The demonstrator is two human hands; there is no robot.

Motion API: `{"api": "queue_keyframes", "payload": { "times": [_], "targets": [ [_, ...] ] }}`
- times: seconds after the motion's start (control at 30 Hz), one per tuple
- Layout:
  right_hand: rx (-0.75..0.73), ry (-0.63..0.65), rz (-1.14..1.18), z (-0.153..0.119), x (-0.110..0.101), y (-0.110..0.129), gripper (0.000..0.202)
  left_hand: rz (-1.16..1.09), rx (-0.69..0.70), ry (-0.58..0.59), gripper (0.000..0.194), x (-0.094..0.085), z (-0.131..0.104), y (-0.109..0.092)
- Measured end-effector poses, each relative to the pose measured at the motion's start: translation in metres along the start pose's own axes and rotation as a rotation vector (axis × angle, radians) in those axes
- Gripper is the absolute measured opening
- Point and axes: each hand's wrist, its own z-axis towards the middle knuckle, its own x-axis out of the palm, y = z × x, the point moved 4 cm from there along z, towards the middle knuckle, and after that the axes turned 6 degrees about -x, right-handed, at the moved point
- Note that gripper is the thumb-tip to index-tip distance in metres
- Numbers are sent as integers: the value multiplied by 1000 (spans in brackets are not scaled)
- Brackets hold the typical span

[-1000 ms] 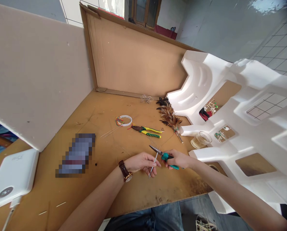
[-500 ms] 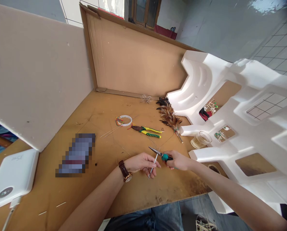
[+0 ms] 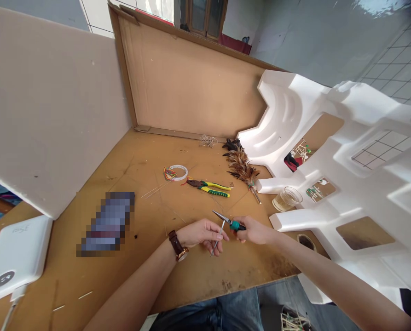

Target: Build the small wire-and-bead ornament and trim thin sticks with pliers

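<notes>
Near the table's front edge, my left hand pinches a thin silvery rod between thumb and fingers; the rod slants up to the right. My right hand is wrapped round needle-nose pliers with teal and black handles. Their pointed jaws aim up and left, and the rod's upper end meets them. Whether the jaws clamp the rod is too small to tell. Beyond my hands lie combination pliers with yellow and green grips, and a white ring-shaped coil with coloured threads beside it.
A feather bundle lies near a white foam block on the right. A glass jar stands by the foam. Tangled wire rests at the back. At left are a pixelated phone-shaped object and a white power bank with a cable.
The whole view has shifted slightly. My hands keep nearly the same pose, with the rod and the needle-nose pliers still held together.
</notes>
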Motion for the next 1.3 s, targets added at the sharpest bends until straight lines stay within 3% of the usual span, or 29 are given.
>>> {"api": "queue_keyframes", "payload": {
  "times": [0.13,0.37,0.63,0.8,1.0,1.17,1.3],
  "targets": [
    [8,50,105,2,0,0,14,8,-10,-7,35,0,0,0],
    [-10,45,61,2,0,5,13,16,-10,-1,34,1,-2,-2],
    [-71,-108,-229,-1,-2,11,4,13,-2,-10,35,-1,-1,-1],
    [-48,-163,-321,-2,2,2,2,30,-6,0,36,-2,1,2],
    [-7,-184,-359,-4,10,-4,4,62,-38,2,35,-1,2,6],
    [0,-257,-418,-4,6,1,3,33,7,-76,35,-2,5,6],
    [-38,-190,-279,-1,-2,4,10,46,30,-92,35,-4,6,6]
  ]
}}
